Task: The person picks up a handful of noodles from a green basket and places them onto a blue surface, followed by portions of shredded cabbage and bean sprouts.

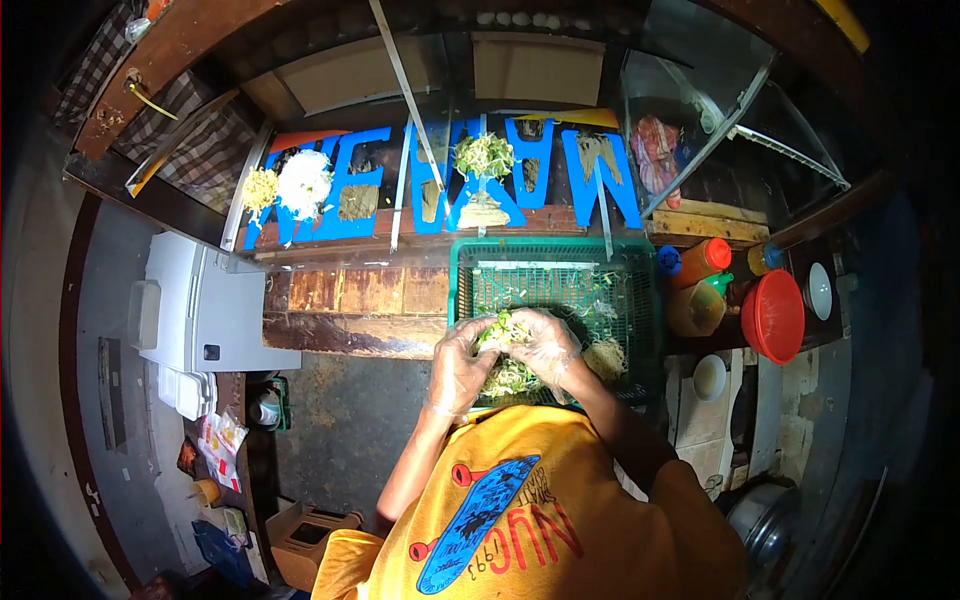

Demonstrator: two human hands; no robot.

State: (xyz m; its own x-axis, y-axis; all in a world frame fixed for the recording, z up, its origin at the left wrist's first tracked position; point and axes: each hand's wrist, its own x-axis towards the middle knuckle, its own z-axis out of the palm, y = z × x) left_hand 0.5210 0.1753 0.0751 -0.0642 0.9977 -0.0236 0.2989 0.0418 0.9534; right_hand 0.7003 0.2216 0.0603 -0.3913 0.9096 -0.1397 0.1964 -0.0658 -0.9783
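From where I watched, both sets of fingers [505,335] wore thin clear plastic gloves and were curled narrow around one clump of green shredded vegetables [503,330], pressed together between them. The left hand [460,365] cupped the clump from one side, and the right hand [545,348] closed over it from the other, so the greens sat right at the fingertips with the two hands touching. Just beneath the fingers lay a looser heap of pale sprouts and greens [510,378], and beside the right hand's knuckles a smaller mound of pale noodles [605,358]. All of this rested inside a green plastic basket [470,270] whose mesh wall rose beyond the fingers. Past the basket, farther from the fingers, ran a wooden bench [350,310], and behind it a glass display case with blue lettering [520,170] held more piles of greens and white shreds. Off to the right hand's side stood an orange squeeze bottle [700,262], a red lid [773,316] and a small white bowl [710,377]. Well away on the left hand's side stood a white box [215,310]. I could not tell what the clump contained beyond greens.
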